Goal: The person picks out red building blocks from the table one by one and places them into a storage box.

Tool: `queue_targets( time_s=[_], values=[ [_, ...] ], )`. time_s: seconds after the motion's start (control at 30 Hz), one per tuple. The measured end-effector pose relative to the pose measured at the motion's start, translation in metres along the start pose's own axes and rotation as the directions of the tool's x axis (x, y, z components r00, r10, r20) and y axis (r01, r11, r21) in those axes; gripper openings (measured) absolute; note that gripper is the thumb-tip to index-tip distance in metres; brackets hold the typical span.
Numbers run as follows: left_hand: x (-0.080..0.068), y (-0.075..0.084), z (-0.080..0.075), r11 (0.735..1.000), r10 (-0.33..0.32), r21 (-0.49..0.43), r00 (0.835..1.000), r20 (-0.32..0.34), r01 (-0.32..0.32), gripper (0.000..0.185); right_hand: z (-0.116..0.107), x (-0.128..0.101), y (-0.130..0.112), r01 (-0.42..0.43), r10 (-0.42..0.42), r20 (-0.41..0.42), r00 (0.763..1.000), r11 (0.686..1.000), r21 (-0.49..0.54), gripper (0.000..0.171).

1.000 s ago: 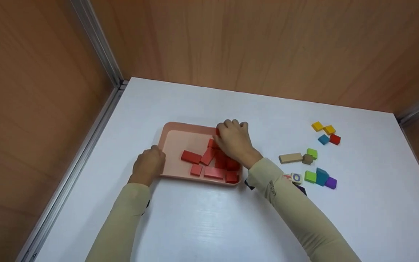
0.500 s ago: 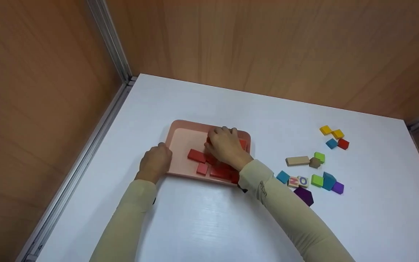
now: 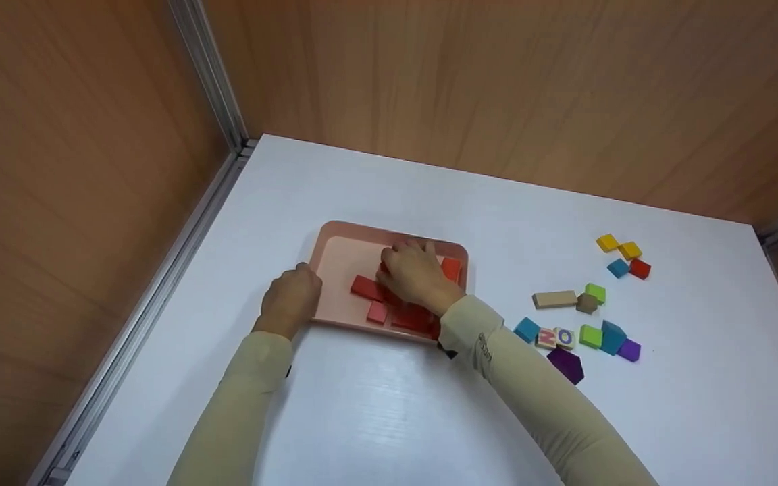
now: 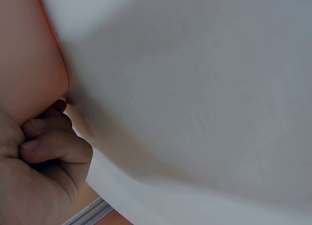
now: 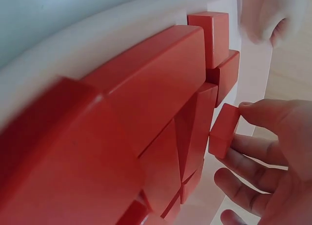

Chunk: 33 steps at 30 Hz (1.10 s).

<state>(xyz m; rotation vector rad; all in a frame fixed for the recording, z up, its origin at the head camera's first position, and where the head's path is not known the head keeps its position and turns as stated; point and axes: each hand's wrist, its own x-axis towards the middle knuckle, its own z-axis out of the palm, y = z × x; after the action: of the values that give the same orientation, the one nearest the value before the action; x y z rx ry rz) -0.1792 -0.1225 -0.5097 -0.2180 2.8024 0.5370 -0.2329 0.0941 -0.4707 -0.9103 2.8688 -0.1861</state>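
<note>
A pink tray (image 3: 359,231) lies on the white table (image 3: 375,412) and holds several flat red blocks (image 3: 367,288). My right hand (image 3: 394,262) is inside the tray over the block pile. In the right wrist view its thumb and fingers (image 5: 258,154) pinch a small red block (image 5: 223,130) beside the packed red blocks (image 5: 146,88). One more red block (image 3: 452,268) lies in the tray's far right corner. My left hand (image 3: 292,295) holds the tray's left edge, and its curled fingers (image 4: 53,142) lie against the tray wall (image 4: 29,64).
Loose coloured blocks lie on the table to the right: yellow (image 3: 607,241), blue (image 3: 617,267), red (image 3: 639,268), a long tan one (image 3: 554,299), greens (image 3: 589,335), letter blocks (image 3: 556,337) and a dark purple one (image 3: 566,364). Wood walls close the back and left, with a metal rail (image 3: 159,270).
My right hand has moved left from the tray's far right corner toward its middle, uncovering a red block in that corner. The left hand has stayed on the tray's left edge.
</note>
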Motion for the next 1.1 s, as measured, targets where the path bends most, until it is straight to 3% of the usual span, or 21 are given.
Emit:
queue_targets(
  time_s=[0.17, 0.43, 0.6, 0.87, 1.1],
  values=[
    [0.002, 0.001, 0.002, 0.999, 0.024, 0.048, 1.000, 0.016, -0.025, 0.025, 0.002, -0.002, 0.001, -0.008, 0.008, -0.001, 1.000, 1.000, 0.008, 0.024],
    [0.004, -0.001, 0.001, 0.992, -0.033, -0.121, 0.999, 0.011, 0.034, 0.033, -0.002, -0.007, 0.005, -0.003, 0.005, -0.041, 0.999, 0.999, 0.048, 0.028],
    [0.006, -0.005, 0.000, 0.996, -0.010, -0.092, 1.000, 0.008, 0.011, 0.031, -0.010, -0.010, 0.014, -0.017, 0.018, -0.062, 0.998, 1.000, 0.022, 0.028],
    [0.008, -0.010, 0.000, 0.992, -0.024, -0.123, 0.999, 0.025, 0.027, 0.035, -0.020, -0.022, 0.048, -0.113, 0.113, -0.077, 0.991, 0.994, -0.004, 0.028],
    [0.011, -0.018, -0.001, 0.993, -0.017, -0.119, 0.999, 0.032, 0.021, 0.037, -0.025, -0.041, 0.088, -0.216, 0.219, -0.136, 0.966, 0.976, 0.042, 0.032]
  ],
)
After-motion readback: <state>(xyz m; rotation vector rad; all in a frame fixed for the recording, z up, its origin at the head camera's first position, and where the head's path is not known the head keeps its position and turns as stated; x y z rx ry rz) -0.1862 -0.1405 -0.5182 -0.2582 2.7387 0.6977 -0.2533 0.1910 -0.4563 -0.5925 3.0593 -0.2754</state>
